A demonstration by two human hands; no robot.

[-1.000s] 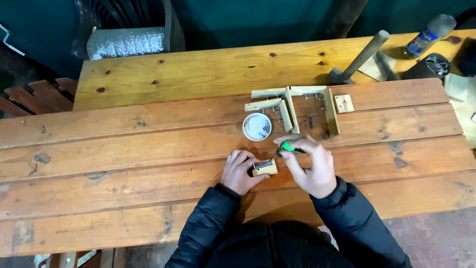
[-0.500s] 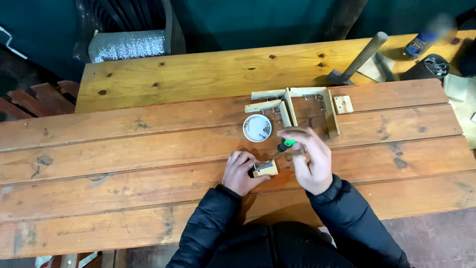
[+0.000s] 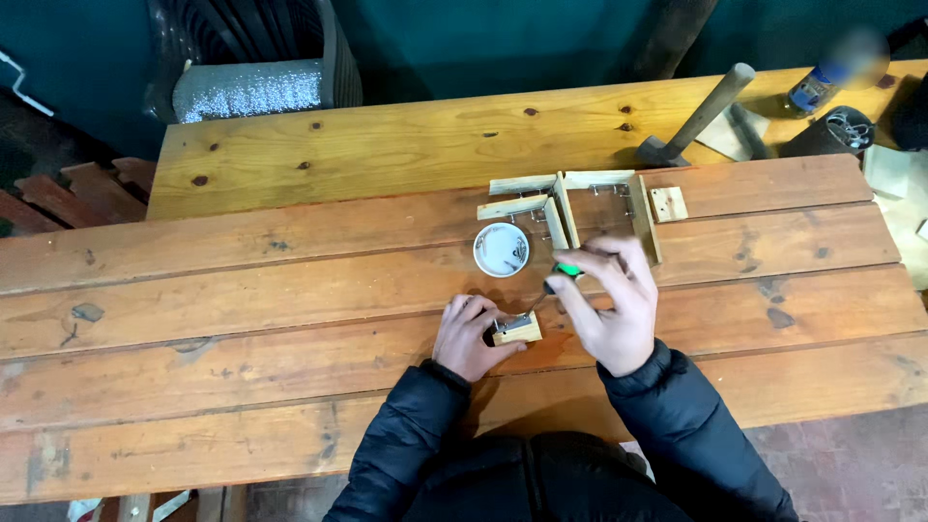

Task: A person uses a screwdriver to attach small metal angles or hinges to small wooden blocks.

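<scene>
Planks of a worn workbench (image 3: 242, 290) bear left grip (image 3: 471, 335) pinning block (image 3: 517, 332), right grip (image 3: 604, 309) holding screwdriver (image 3: 556, 283).

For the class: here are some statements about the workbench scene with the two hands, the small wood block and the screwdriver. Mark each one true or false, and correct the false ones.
1. The right hand holds a screwdriver with a green handle. True.
2. The left hand rests on a small wood block. True.
3. The small white dish sits to the right of the wooden frame pieces. False: it lies to their left.
4. A hammer lies on the bench beyond the frame pieces. True.
5. The wood block is held up in the air. False: it lies on the plank bench.
</scene>
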